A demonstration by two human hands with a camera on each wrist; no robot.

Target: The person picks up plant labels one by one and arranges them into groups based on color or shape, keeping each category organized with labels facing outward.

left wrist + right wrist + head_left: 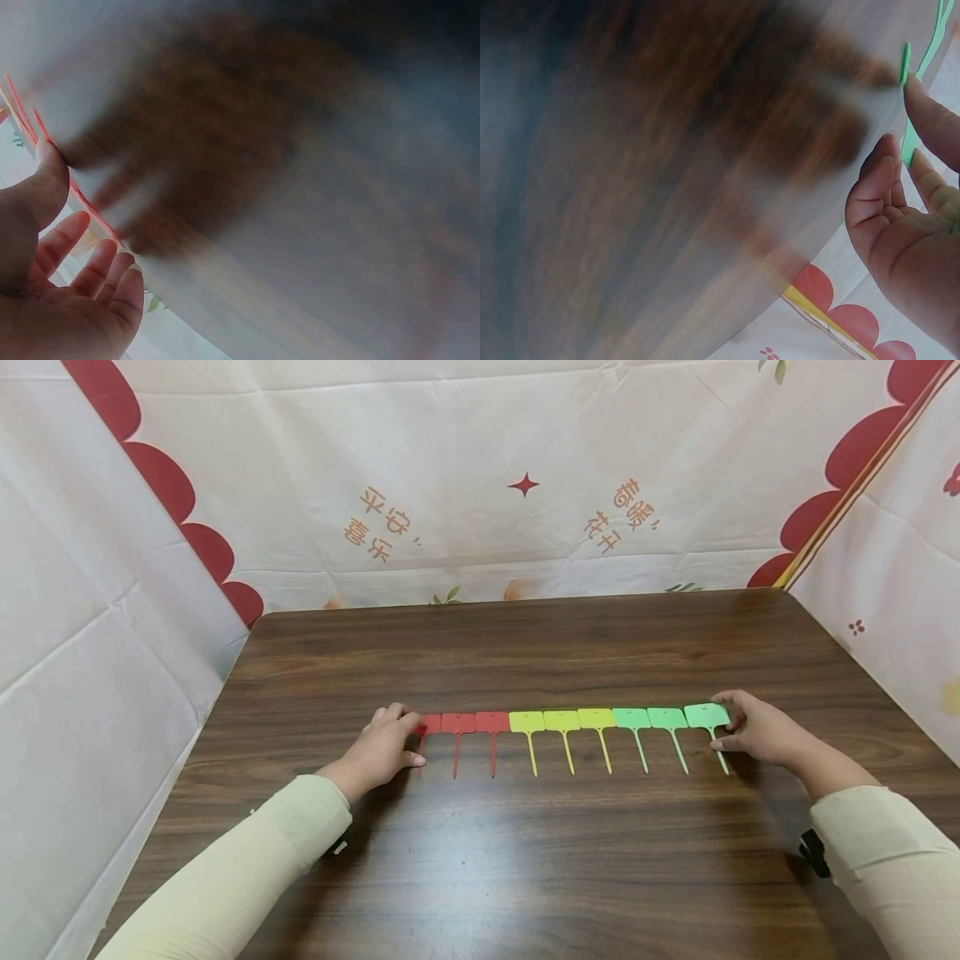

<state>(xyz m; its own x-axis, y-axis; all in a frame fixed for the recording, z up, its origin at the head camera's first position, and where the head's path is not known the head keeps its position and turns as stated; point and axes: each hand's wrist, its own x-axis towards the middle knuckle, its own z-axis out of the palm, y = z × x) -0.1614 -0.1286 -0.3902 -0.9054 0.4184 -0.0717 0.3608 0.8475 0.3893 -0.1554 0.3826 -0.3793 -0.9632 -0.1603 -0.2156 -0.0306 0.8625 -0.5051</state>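
A row of T-shaped plastic plant labels lies across the table, heads away from me and pointed stems toward me. Red labels (458, 723) form the left part, yellow labels (561, 722) the middle, green labels (667, 718) the right. At the left end my left hand (384, 745) touches the outermost red label, its fingers partly covering the head and the thumb beside the stem. My right hand (765, 728) holds the outermost green label (707, 716), with index finger at the head's corner and thumb at the stem. In the wrist views these labels show edge-on.
The labels lie on a dark wood-grain table (465, 868). A white printed cloth (480, 460) with red scalloped borders hangs behind it and along both sides. Dark wrist straps show at both sleeve cuffs.
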